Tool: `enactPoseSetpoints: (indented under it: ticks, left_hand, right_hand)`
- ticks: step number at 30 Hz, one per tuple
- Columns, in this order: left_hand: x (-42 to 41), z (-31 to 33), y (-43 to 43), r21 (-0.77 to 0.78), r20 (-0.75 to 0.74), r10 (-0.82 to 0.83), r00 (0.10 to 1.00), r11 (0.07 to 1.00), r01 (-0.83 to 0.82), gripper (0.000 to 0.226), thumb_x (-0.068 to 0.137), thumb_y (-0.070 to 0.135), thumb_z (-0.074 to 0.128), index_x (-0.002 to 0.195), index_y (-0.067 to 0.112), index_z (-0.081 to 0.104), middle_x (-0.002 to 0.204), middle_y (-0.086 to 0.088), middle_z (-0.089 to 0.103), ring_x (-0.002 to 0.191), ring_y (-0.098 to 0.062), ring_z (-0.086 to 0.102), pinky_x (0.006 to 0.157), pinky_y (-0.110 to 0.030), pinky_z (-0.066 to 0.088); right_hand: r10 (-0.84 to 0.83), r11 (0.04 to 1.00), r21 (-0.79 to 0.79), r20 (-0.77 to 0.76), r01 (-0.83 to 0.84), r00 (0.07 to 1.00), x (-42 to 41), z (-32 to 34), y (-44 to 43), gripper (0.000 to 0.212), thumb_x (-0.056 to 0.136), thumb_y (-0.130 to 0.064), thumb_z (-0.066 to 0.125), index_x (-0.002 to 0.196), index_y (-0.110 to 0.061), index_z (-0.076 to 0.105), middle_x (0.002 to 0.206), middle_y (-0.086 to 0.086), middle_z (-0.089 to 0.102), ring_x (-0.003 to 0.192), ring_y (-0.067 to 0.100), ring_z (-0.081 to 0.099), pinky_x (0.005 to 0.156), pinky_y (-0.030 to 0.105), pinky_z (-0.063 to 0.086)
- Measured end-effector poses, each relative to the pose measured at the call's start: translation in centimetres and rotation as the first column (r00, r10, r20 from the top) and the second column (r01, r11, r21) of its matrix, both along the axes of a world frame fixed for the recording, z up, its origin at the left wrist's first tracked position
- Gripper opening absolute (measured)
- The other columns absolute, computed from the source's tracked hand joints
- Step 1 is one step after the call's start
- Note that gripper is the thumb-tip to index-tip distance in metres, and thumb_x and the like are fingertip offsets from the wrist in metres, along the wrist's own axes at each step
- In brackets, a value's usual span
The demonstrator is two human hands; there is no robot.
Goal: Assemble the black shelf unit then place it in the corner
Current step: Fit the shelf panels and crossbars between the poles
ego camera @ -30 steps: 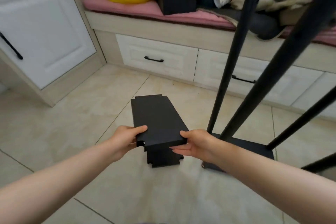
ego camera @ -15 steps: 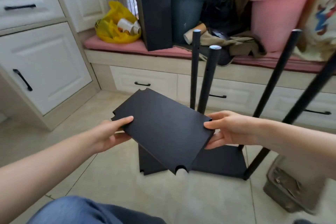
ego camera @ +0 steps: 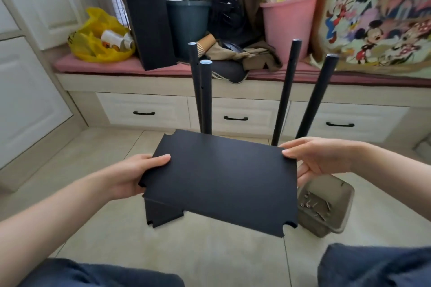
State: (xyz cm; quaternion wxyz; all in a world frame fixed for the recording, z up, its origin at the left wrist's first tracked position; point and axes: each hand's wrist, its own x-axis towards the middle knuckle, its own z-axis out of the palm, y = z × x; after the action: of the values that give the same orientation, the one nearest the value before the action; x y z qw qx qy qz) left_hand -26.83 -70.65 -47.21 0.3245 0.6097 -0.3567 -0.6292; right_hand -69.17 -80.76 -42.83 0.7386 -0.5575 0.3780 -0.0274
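I hold a flat black shelf panel (ego camera: 221, 177) with notched corners, roughly level, above the floor. My left hand (ego camera: 137, 175) grips its left edge, thumb on top. My right hand (ego camera: 312, 158) grips its right edge. Behind and beneath it stands the partly built frame: several black poles (ego camera: 285, 91) rise upright from a base panel that the held panel hides. Another black panel (ego camera: 161, 213) lies on the floor, peeking out under the held panel's near left corner.
A grey tray of screws (ego camera: 326, 205) sits on the tiles at right. Behind the poles runs a window bench with white drawers (ego camera: 144, 112), loaded with a pink bucket (ego camera: 289, 21), a tall black box (ego camera: 149, 18), a yellow bag (ego camera: 100, 37). My knees fill the bottom edge.
Both hands lifted the panel off the floor stack and levelled it in front of the poles. My view rose and pulled back, bringing the pole tops and the screw tray into sight.
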Motion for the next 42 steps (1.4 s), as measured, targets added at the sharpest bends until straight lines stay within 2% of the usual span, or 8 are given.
enactPoseSetpoints:
  ticks: [6, 14, 18, 22, 26, 31, 35, 42]
  left_hand:
    - [-1.7, 0.4, -0.6, -0.060, -0.060, 0.045, 0.997, 0.997, -0.049, 0.038, 0.068, 0.043, 0.083, 0.100, 0.023, 0.081, 0.117, -0.006, 0.075, 0.099, -0.020, 0.075, 0.069, -0.028, 0.061]
    - [-5.1, 2.8, -1.2, -0.196, -0.056, 0.049, 0.997, 0.979, -0.059, 0.056, 0.065, 0.037, 0.081, 0.118, 0.018, 0.072, 0.115, -0.008, 0.076, 0.094, -0.021, 0.076, 0.064, -0.028, 0.060]
    - [-6.9, 3.8, -1.9, -0.304, -0.063, 0.045, 0.997, 0.951, -0.062, 0.041, 0.067, 0.032, 0.082, 0.107, 0.021, 0.078, 0.114, -0.010, 0.076, 0.096, -0.025, 0.076, 0.064, -0.030, 0.061]
    - [-9.0, 5.2, -3.2, -0.385, -0.109, 0.087, 0.990, 0.915, -0.123, 0.033, 0.066, 0.030, 0.086, 0.099, 0.024, 0.081, 0.113, -0.011, 0.076, 0.095, -0.026, 0.076, 0.067, -0.029, 0.062]
    - [-10.3, 7.7, -4.1, -0.476, -0.076, 0.150, 0.986, 0.863, -0.168, 0.072, 0.033, 0.047, 0.102, 0.097, 0.023, 0.081, 0.110, -0.009, 0.077, 0.094, -0.027, 0.076, 0.065, -0.030, 0.062]
    - [-10.5, 10.8, -4.0, -0.550, -0.128, 0.273, 0.954, 0.780, -0.297, 0.092, 0.029, 0.050, 0.102, 0.108, 0.012, 0.073, 0.103, -0.008, 0.078, 0.087, -0.023, 0.077, 0.062, -0.026, 0.061]
    - [-11.0, 12.7, -3.5, -0.506, -0.223, 0.339, 0.914, 0.761, -0.406, 0.041, 0.067, 0.029, 0.078, 0.104, 0.010, 0.073, 0.098, -0.008, 0.079, 0.079, -0.018, 0.077, 0.057, -0.023, 0.058]
    - [-11.5, 16.8, -5.1, -0.441, -0.209, 0.385, 0.899, 0.783, -0.438, 0.040, 0.075, 0.030, 0.074, 0.109, 0.008, 0.070, 0.099, -0.003, 0.079, 0.080, -0.015, 0.077, 0.055, -0.023, 0.058]
  right_hand:
    - [-0.311, 0.945, 0.090, -0.038, 0.313, 0.950, -2.6, -1.7, -0.5, 0.053, 0.090, -0.025, 0.068, 0.138, -0.007, 0.055, 0.132, 0.017, 0.063, 0.121, 0.035, 0.062, 0.103, 0.043, 0.050]
    - [-0.279, 0.953, 0.065, -0.190, 0.296, 0.941, -2.8, -1.4, 0.5, 0.046, 0.089, -0.016, 0.069, 0.130, -0.003, 0.056, 0.125, 0.019, 0.067, 0.110, 0.043, 0.066, 0.091, 0.049, 0.056]
    - [-0.480, 0.851, -0.369, -0.258, 0.374, 0.838, -1.7, -2.5, 0.2, 0.026, 0.101, -0.033, 0.054, 0.120, -0.015, 0.058, 0.108, 0.003, 0.073, 0.093, 0.025, 0.073, 0.078, 0.042, 0.059]
    - [-0.644, 0.578, -0.629, 0.040, 0.520, 0.764, -1.5, -1.5, -1.5, 0.020, 0.104, -0.036, 0.044, 0.117, -0.025, 0.055, 0.110, -0.006, 0.064, 0.100, 0.013, 0.064, 0.075, 0.035, 0.055]
    - [-0.643, 0.400, -0.642, 0.312, 0.654, 0.700, -1.7, 2.1, -2.6, 0.012, 0.103, -0.031, 0.048, 0.103, -0.033, 0.061, 0.095, -0.019, 0.071, 0.092, -0.004, 0.065, 0.079, 0.027, 0.049]
    - [-0.586, 0.389, -0.623, 0.401, 0.679, 0.704, -2.1, 6.1, -2.4, 0.015, 0.101, -0.029, 0.053, 0.102, -0.029, 0.068, 0.096, -0.016, 0.075, 0.088, 0.000, 0.070, 0.077, 0.028, 0.054]
    - [-0.504, 0.449, -0.606, 0.435, 0.657, 0.746, -2.7, 9.8, -2.3, 0.022, 0.097, -0.010, 0.057, 0.103, -0.026, 0.071, 0.100, -0.008, 0.077, 0.091, 0.009, 0.073, 0.076, 0.029, 0.060]
    - [-0.510, 0.439, -0.599, 0.448, 0.669, 0.735, -2.7, 15.1, -5.0, 0.024, 0.091, -0.012, 0.067, 0.114, -0.016, 0.069, 0.099, 0.001, 0.077, 0.088, 0.016, 0.074, 0.065, 0.024, 0.057]
